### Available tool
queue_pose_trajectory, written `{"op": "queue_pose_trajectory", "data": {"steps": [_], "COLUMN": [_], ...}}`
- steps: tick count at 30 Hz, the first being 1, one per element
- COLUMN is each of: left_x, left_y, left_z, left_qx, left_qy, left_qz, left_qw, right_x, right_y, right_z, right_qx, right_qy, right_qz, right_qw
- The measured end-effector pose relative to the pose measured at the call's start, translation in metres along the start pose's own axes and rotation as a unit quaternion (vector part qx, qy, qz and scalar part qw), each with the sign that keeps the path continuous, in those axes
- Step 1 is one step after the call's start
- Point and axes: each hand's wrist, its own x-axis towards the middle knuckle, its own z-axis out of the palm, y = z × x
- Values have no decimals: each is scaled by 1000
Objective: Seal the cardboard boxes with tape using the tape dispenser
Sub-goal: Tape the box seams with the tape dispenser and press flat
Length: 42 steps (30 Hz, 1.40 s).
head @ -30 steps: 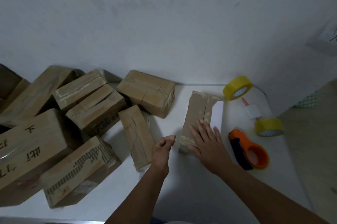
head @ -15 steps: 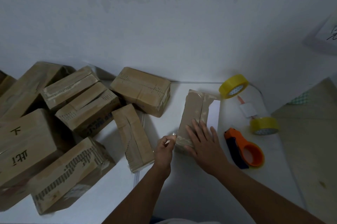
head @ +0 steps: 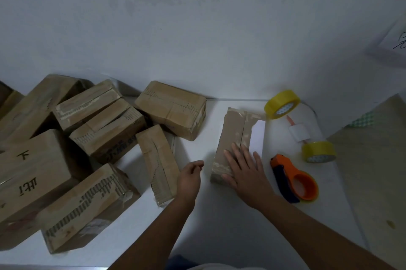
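Cardboard box [head: 234, 138], long axis running away, is pressed by the flat right hand [head: 246, 173]; dispenser [head: 294, 178] lies just right; left hand [head: 190, 178] is loosely curled, empty.

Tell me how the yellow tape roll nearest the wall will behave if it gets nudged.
The yellow tape roll stands tilted on its rim, so it would probably roll or topple flat. It sits near the table edge by the wall, so it might run off. Its glossy band looks slippery; grasping through the core seems safer.
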Motion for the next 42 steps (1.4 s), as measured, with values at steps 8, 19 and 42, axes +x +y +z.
{"op": "queue_pose_trajectory", "data": {"steps": [8, 19, 42], "left_x": [-13, 44, 4], "left_y": [9, 54, 63], "left_z": [-14, -17, 48], "left_qx": [159, 531, 650], "left_qy": [-254, -303, -225], "left_qz": [138, 319, 267], "left_qw": [944, 725, 675], "right_x": [-2, 0, -54], "right_y": [-2, 0, 36], "right_z": [-4, -4, -27], "right_qx": [11, 20, 474], "right_qy": [-6, -8, 173], "right_qz": [1, -10, 194], "right_qw": [1000, 1000, 841]}}
